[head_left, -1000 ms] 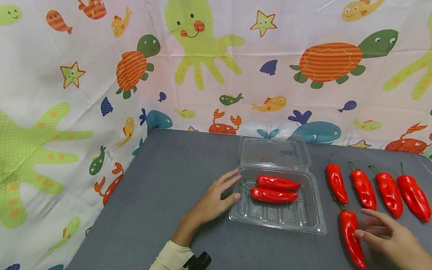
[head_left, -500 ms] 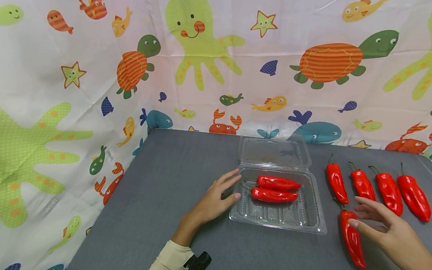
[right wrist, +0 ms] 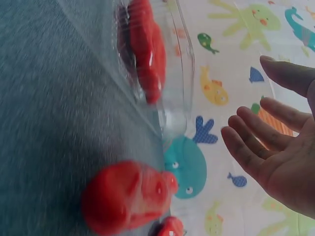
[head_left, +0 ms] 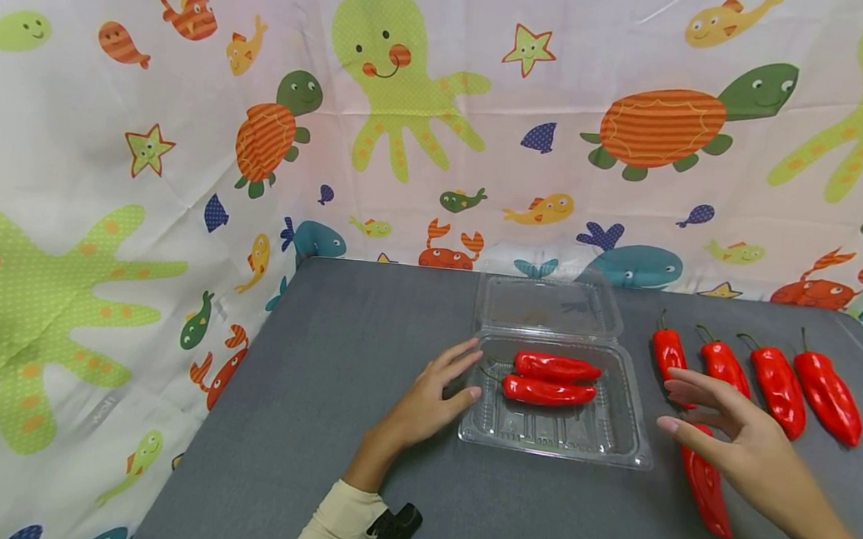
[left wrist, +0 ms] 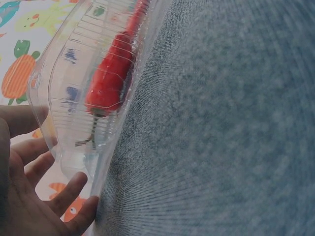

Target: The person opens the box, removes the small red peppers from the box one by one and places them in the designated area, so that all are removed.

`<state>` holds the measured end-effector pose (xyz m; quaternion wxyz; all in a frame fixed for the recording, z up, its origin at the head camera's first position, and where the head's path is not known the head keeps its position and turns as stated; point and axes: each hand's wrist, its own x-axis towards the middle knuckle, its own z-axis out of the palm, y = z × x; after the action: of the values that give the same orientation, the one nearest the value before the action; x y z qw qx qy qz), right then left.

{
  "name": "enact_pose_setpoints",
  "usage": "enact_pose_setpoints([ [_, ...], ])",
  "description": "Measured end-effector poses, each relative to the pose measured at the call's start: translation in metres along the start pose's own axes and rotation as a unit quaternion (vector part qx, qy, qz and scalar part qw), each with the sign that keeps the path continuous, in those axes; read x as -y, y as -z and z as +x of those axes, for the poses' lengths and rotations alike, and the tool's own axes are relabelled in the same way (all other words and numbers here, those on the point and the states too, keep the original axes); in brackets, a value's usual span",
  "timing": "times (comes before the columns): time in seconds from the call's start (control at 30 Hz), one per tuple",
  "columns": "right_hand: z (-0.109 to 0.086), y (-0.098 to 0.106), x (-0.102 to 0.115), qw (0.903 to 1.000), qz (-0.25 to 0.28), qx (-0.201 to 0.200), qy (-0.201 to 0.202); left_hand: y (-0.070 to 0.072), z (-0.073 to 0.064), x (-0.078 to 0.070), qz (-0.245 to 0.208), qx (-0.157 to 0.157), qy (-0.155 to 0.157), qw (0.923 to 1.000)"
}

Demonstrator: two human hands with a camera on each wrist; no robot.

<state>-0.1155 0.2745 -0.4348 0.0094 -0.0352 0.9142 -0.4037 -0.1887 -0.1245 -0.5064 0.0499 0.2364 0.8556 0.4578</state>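
Observation:
A clear plastic clamshell container [head_left: 550, 445] lies with its lid [head_left: 549, 304] folded back. Two red chili peppers [head_left: 556, 367] lie side by side inside it, stems to the left. My left hand [head_left: 426, 398] rests at the container's left side, fingers spread along the wall; in the left wrist view the fingertips [left wrist: 78, 184] touch the plastic. My right hand [head_left: 738, 445] hovers between the container and the peppers on the right, fingers relaxed and holding nothing. It partly covers the nearest loose pepper [head_left: 709, 493] and the lower end of another pepper [head_left: 668, 353].
Several more red peppers [head_left: 776, 390] lie in a row at the table's right, stems pointing away. The grey table [head_left: 367, 323] meets a hanging cloth [head_left: 420, 210] printed with sea animals at the back and left.
My right hand has moved left and slightly away from me, passing over the nearest loose pepper, which stays on the table. My left hand and the container have not moved.

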Motion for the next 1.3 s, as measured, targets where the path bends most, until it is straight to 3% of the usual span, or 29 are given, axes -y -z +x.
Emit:
enact_pose_setpoints([
  [0.73, 0.024, -0.039, 0.042, 0.9939, 0.025, 0.006, 0.107, 0.0, -0.001, -0.001, -0.001, 0.001, 0.003, 1.0],
  [1.3, 0.042, -0.062, 0.041, 0.9927, 0.045, 0.072, 0.086, -0.001, 0.001, 0.001, 0.005, -0.003, 0.0, 1.0],
])
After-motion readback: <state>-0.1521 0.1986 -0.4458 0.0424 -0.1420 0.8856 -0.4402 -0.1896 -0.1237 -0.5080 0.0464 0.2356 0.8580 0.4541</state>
